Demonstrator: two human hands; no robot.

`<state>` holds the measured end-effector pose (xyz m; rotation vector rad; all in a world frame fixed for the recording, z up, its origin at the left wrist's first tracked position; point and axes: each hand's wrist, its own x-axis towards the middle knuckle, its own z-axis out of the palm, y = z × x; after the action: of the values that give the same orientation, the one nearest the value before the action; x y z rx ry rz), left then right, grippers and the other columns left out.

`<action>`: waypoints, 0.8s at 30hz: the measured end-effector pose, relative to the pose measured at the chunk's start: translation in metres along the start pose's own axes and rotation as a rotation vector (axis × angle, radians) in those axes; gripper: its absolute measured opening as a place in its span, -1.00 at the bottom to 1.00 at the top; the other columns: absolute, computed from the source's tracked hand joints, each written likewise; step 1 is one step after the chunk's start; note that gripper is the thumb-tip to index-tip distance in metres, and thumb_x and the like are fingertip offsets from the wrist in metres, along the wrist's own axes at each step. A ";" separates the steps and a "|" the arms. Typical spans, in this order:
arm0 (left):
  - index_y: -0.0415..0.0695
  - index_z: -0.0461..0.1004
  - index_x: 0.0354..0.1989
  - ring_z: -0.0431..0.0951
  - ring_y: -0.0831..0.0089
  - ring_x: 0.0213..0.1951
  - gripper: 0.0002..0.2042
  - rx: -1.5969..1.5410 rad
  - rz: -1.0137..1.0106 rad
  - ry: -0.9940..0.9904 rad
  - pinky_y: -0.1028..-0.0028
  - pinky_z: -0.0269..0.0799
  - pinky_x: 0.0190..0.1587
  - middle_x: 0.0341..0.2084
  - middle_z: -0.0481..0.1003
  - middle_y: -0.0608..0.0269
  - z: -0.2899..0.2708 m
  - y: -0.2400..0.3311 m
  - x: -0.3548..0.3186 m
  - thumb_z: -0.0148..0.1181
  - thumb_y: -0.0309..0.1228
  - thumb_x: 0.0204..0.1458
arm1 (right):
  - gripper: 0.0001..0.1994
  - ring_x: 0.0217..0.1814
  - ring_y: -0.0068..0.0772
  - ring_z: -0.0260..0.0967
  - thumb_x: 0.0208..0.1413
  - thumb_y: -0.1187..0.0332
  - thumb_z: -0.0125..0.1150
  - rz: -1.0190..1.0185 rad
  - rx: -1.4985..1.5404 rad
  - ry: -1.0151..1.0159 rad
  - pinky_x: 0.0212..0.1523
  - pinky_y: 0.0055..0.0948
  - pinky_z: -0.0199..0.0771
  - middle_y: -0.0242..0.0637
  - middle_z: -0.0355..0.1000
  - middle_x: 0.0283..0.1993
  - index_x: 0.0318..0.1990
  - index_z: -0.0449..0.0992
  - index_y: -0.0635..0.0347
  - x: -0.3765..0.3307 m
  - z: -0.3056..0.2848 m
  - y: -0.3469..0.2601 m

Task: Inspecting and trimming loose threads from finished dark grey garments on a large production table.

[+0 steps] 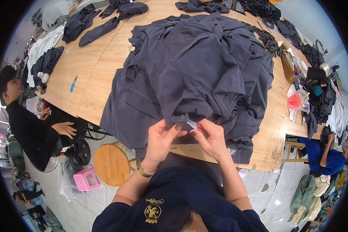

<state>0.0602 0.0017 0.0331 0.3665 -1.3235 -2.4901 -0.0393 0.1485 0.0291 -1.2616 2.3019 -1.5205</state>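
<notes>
A large heap of dark grey garments [205,73] with elastic waistbands lies on the wooden table in front of me. At its near edge my left hand [160,141] pinches a fold of the grey cloth between thumb and fingers. Close beside it, my right hand [212,140] is closed on what look like small thread snips [192,124], pale and shiny with a red part by the fingers. Their tip meets the pinched cloth, and the fingers partly cover them.
The wooden table [92,83] carries a blue-handled cutter [73,83], more dark garments [80,24] and a bagged red drink [296,100]. A round stool [111,164] and pink plastic stool [86,179] stand lower left. People sit at left [29,123] and right [330,160].
</notes>
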 end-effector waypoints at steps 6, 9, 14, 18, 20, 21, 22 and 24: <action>-0.34 0.43 -0.12 0.49 0.56 -0.23 -0.80 0.165 0.042 -0.012 0.54 0.49 -0.17 -0.23 0.50 0.20 0.006 -0.001 -0.002 0.07 -0.55 0.09 | -0.88 -0.58 -0.81 0.08 -0.02 0.48 0.23 0.235 0.291 0.174 -0.58 -0.73 0.06 -0.56 0.22 -0.59 -0.36 0.42 0.29 0.007 0.011 -0.023; -0.35 0.42 -0.11 0.49 0.58 -0.27 -0.80 0.314 0.081 0.003 0.57 0.47 -0.20 -0.27 0.51 0.22 0.003 -0.005 -0.005 0.07 -0.57 0.09 | -0.90 -0.60 -0.85 0.04 -0.01 0.58 0.20 0.202 0.344 0.140 -0.61 -0.78 -0.01 -0.57 0.25 -0.57 -0.34 0.42 0.30 0.006 0.021 -0.013; -0.35 0.42 -0.11 0.49 0.61 -0.35 -0.79 0.405 0.055 0.021 0.61 0.45 -0.25 -0.32 0.51 0.24 0.003 -0.003 -0.005 0.08 -0.56 0.08 | -0.95 -0.58 -0.82 0.10 0.09 0.53 0.11 0.324 0.954 0.155 -0.58 -0.75 0.08 -0.56 0.27 -0.54 -0.30 0.40 0.30 0.013 0.007 -0.032; -0.33 0.43 -0.12 0.49 0.61 -0.34 -0.79 0.240 -0.021 0.002 0.59 0.47 -0.25 -0.30 0.51 0.24 -0.002 -0.002 -0.002 0.10 -0.54 0.07 | -0.86 -0.58 -0.82 -0.01 0.16 0.38 0.06 0.328 0.945 0.087 -0.58 -0.75 -0.03 -0.61 0.21 -0.53 -0.27 0.39 0.29 0.003 -0.004 -0.010; -0.32 0.43 -0.12 0.49 0.60 -0.33 -0.79 0.202 -0.033 0.005 0.58 0.48 -0.25 -0.29 0.51 0.24 -0.003 -0.003 -0.001 0.11 -0.53 0.07 | -0.81 -0.58 -0.74 0.02 0.12 0.32 0.11 0.306 0.519 0.095 -0.57 -0.69 0.03 -0.56 0.20 -0.58 -0.34 0.40 0.30 -0.001 -0.001 -0.007; -0.31 0.43 -0.11 0.49 0.60 -0.31 -0.78 0.195 -0.023 0.007 0.57 0.48 -0.24 -0.29 0.51 0.24 -0.003 -0.002 0.000 0.11 -0.52 0.07 | -0.81 -0.58 -0.67 0.05 0.09 0.34 0.15 0.226 0.354 0.093 -0.55 -0.63 0.09 -0.44 0.19 -0.62 -0.39 0.40 0.30 -0.001 0.001 -0.005; -0.31 0.43 -0.11 0.49 0.60 -0.28 -0.78 0.189 -0.014 0.008 0.57 0.49 -0.24 -0.28 0.51 0.24 -0.003 -0.002 0.001 0.12 -0.52 0.07 | -0.81 -0.62 -0.58 0.12 0.05 0.33 0.18 0.201 0.243 0.068 -0.57 -0.57 0.14 -0.32 0.20 -0.65 -0.41 0.39 0.29 -0.001 -0.001 -0.009; -0.31 0.43 -0.11 0.48 0.60 -0.27 -0.79 0.210 -0.006 0.006 0.57 0.48 -0.23 -0.28 0.51 0.24 -0.001 0.000 0.000 0.11 -0.52 0.08 | -0.76 -0.66 -0.37 0.24 0.03 0.27 0.20 0.158 0.089 0.002 -0.59 -0.48 0.21 -0.23 0.29 -0.62 -0.44 0.39 0.27 -0.002 -0.001 -0.008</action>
<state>0.0608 0.0008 0.0322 0.4243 -1.5891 -2.3582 -0.0338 0.1499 0.0351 -1.0313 2.2469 -1.5518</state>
